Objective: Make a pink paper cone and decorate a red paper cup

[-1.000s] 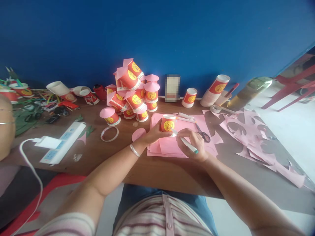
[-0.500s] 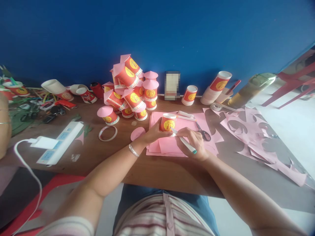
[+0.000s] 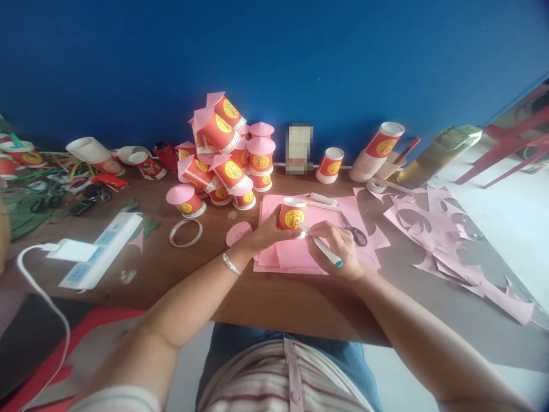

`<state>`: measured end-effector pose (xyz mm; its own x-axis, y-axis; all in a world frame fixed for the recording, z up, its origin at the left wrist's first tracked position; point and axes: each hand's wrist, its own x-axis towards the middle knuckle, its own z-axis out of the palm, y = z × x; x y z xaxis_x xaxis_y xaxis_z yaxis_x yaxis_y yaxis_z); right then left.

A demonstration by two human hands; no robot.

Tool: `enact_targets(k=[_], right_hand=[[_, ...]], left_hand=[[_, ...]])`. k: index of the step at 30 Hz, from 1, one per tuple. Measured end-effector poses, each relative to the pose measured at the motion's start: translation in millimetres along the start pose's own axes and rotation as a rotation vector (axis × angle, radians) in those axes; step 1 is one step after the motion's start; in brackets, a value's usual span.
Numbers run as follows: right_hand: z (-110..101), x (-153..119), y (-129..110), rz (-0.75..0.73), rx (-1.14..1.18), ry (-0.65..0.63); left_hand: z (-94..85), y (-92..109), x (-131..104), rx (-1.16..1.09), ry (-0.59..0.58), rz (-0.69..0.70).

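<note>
A red paper cup (image 3: 293, 214) with a yellow emblem stands upright over the pink paper sheets (image 3: 343, 220). My left hand (image 3: 266, 232) is closed round its left side and lower front. In my right hand (image 3: 337, 247) is a white marker (image 3: 328, 252) with a green end, its tip at the lower front of the cup. A capped marker (image 3: 325, 205) and dark scissors (image 3: 357, 234) lie on the sheets behind and to the right. A pink paper disc (image 3: 239, 234) is left of the sheets.
Several red cups with pink cone tops (image 3: 227, 171) are piled at the back. A power strip (image 3: 100, 252) lies left, paper scraps (image 3: 446, 234) right. At the back right stand a cup (image 3: 330, 166), stacked cups (image 3: 377, 151) and a bottle (image 3: 437, 157).
The view has shifted slightly, so things at the left appear a little further left. Both hands keep their holds on the cup and the marker.
</note>
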<state>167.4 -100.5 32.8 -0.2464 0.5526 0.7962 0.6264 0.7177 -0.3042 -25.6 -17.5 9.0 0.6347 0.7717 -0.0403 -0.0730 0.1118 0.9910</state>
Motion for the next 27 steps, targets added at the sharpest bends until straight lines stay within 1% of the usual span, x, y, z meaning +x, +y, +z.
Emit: enact_targets(k=[10, 15, 21, 27], right_hand=[[0, 1, 0, -0.025, 0.024, 0.016], [-2, 2, -2, -0.029, 0.002, -0.019], [-1, 2, 0, -0.022, -0.016, 0.019], [-3, 4, -3, -0.034, -0.008, 0.001]], left_hand=[[0.6, 1, 1, 0.009, 0.006, 0.008], [0.4, -1, 2, 0.001, -0.012, 0.005], [4.3, 7, 0, -0.026, 0.007, -0.012], [6.4, 11, -3, -0.005, 0.01, -0.021]])
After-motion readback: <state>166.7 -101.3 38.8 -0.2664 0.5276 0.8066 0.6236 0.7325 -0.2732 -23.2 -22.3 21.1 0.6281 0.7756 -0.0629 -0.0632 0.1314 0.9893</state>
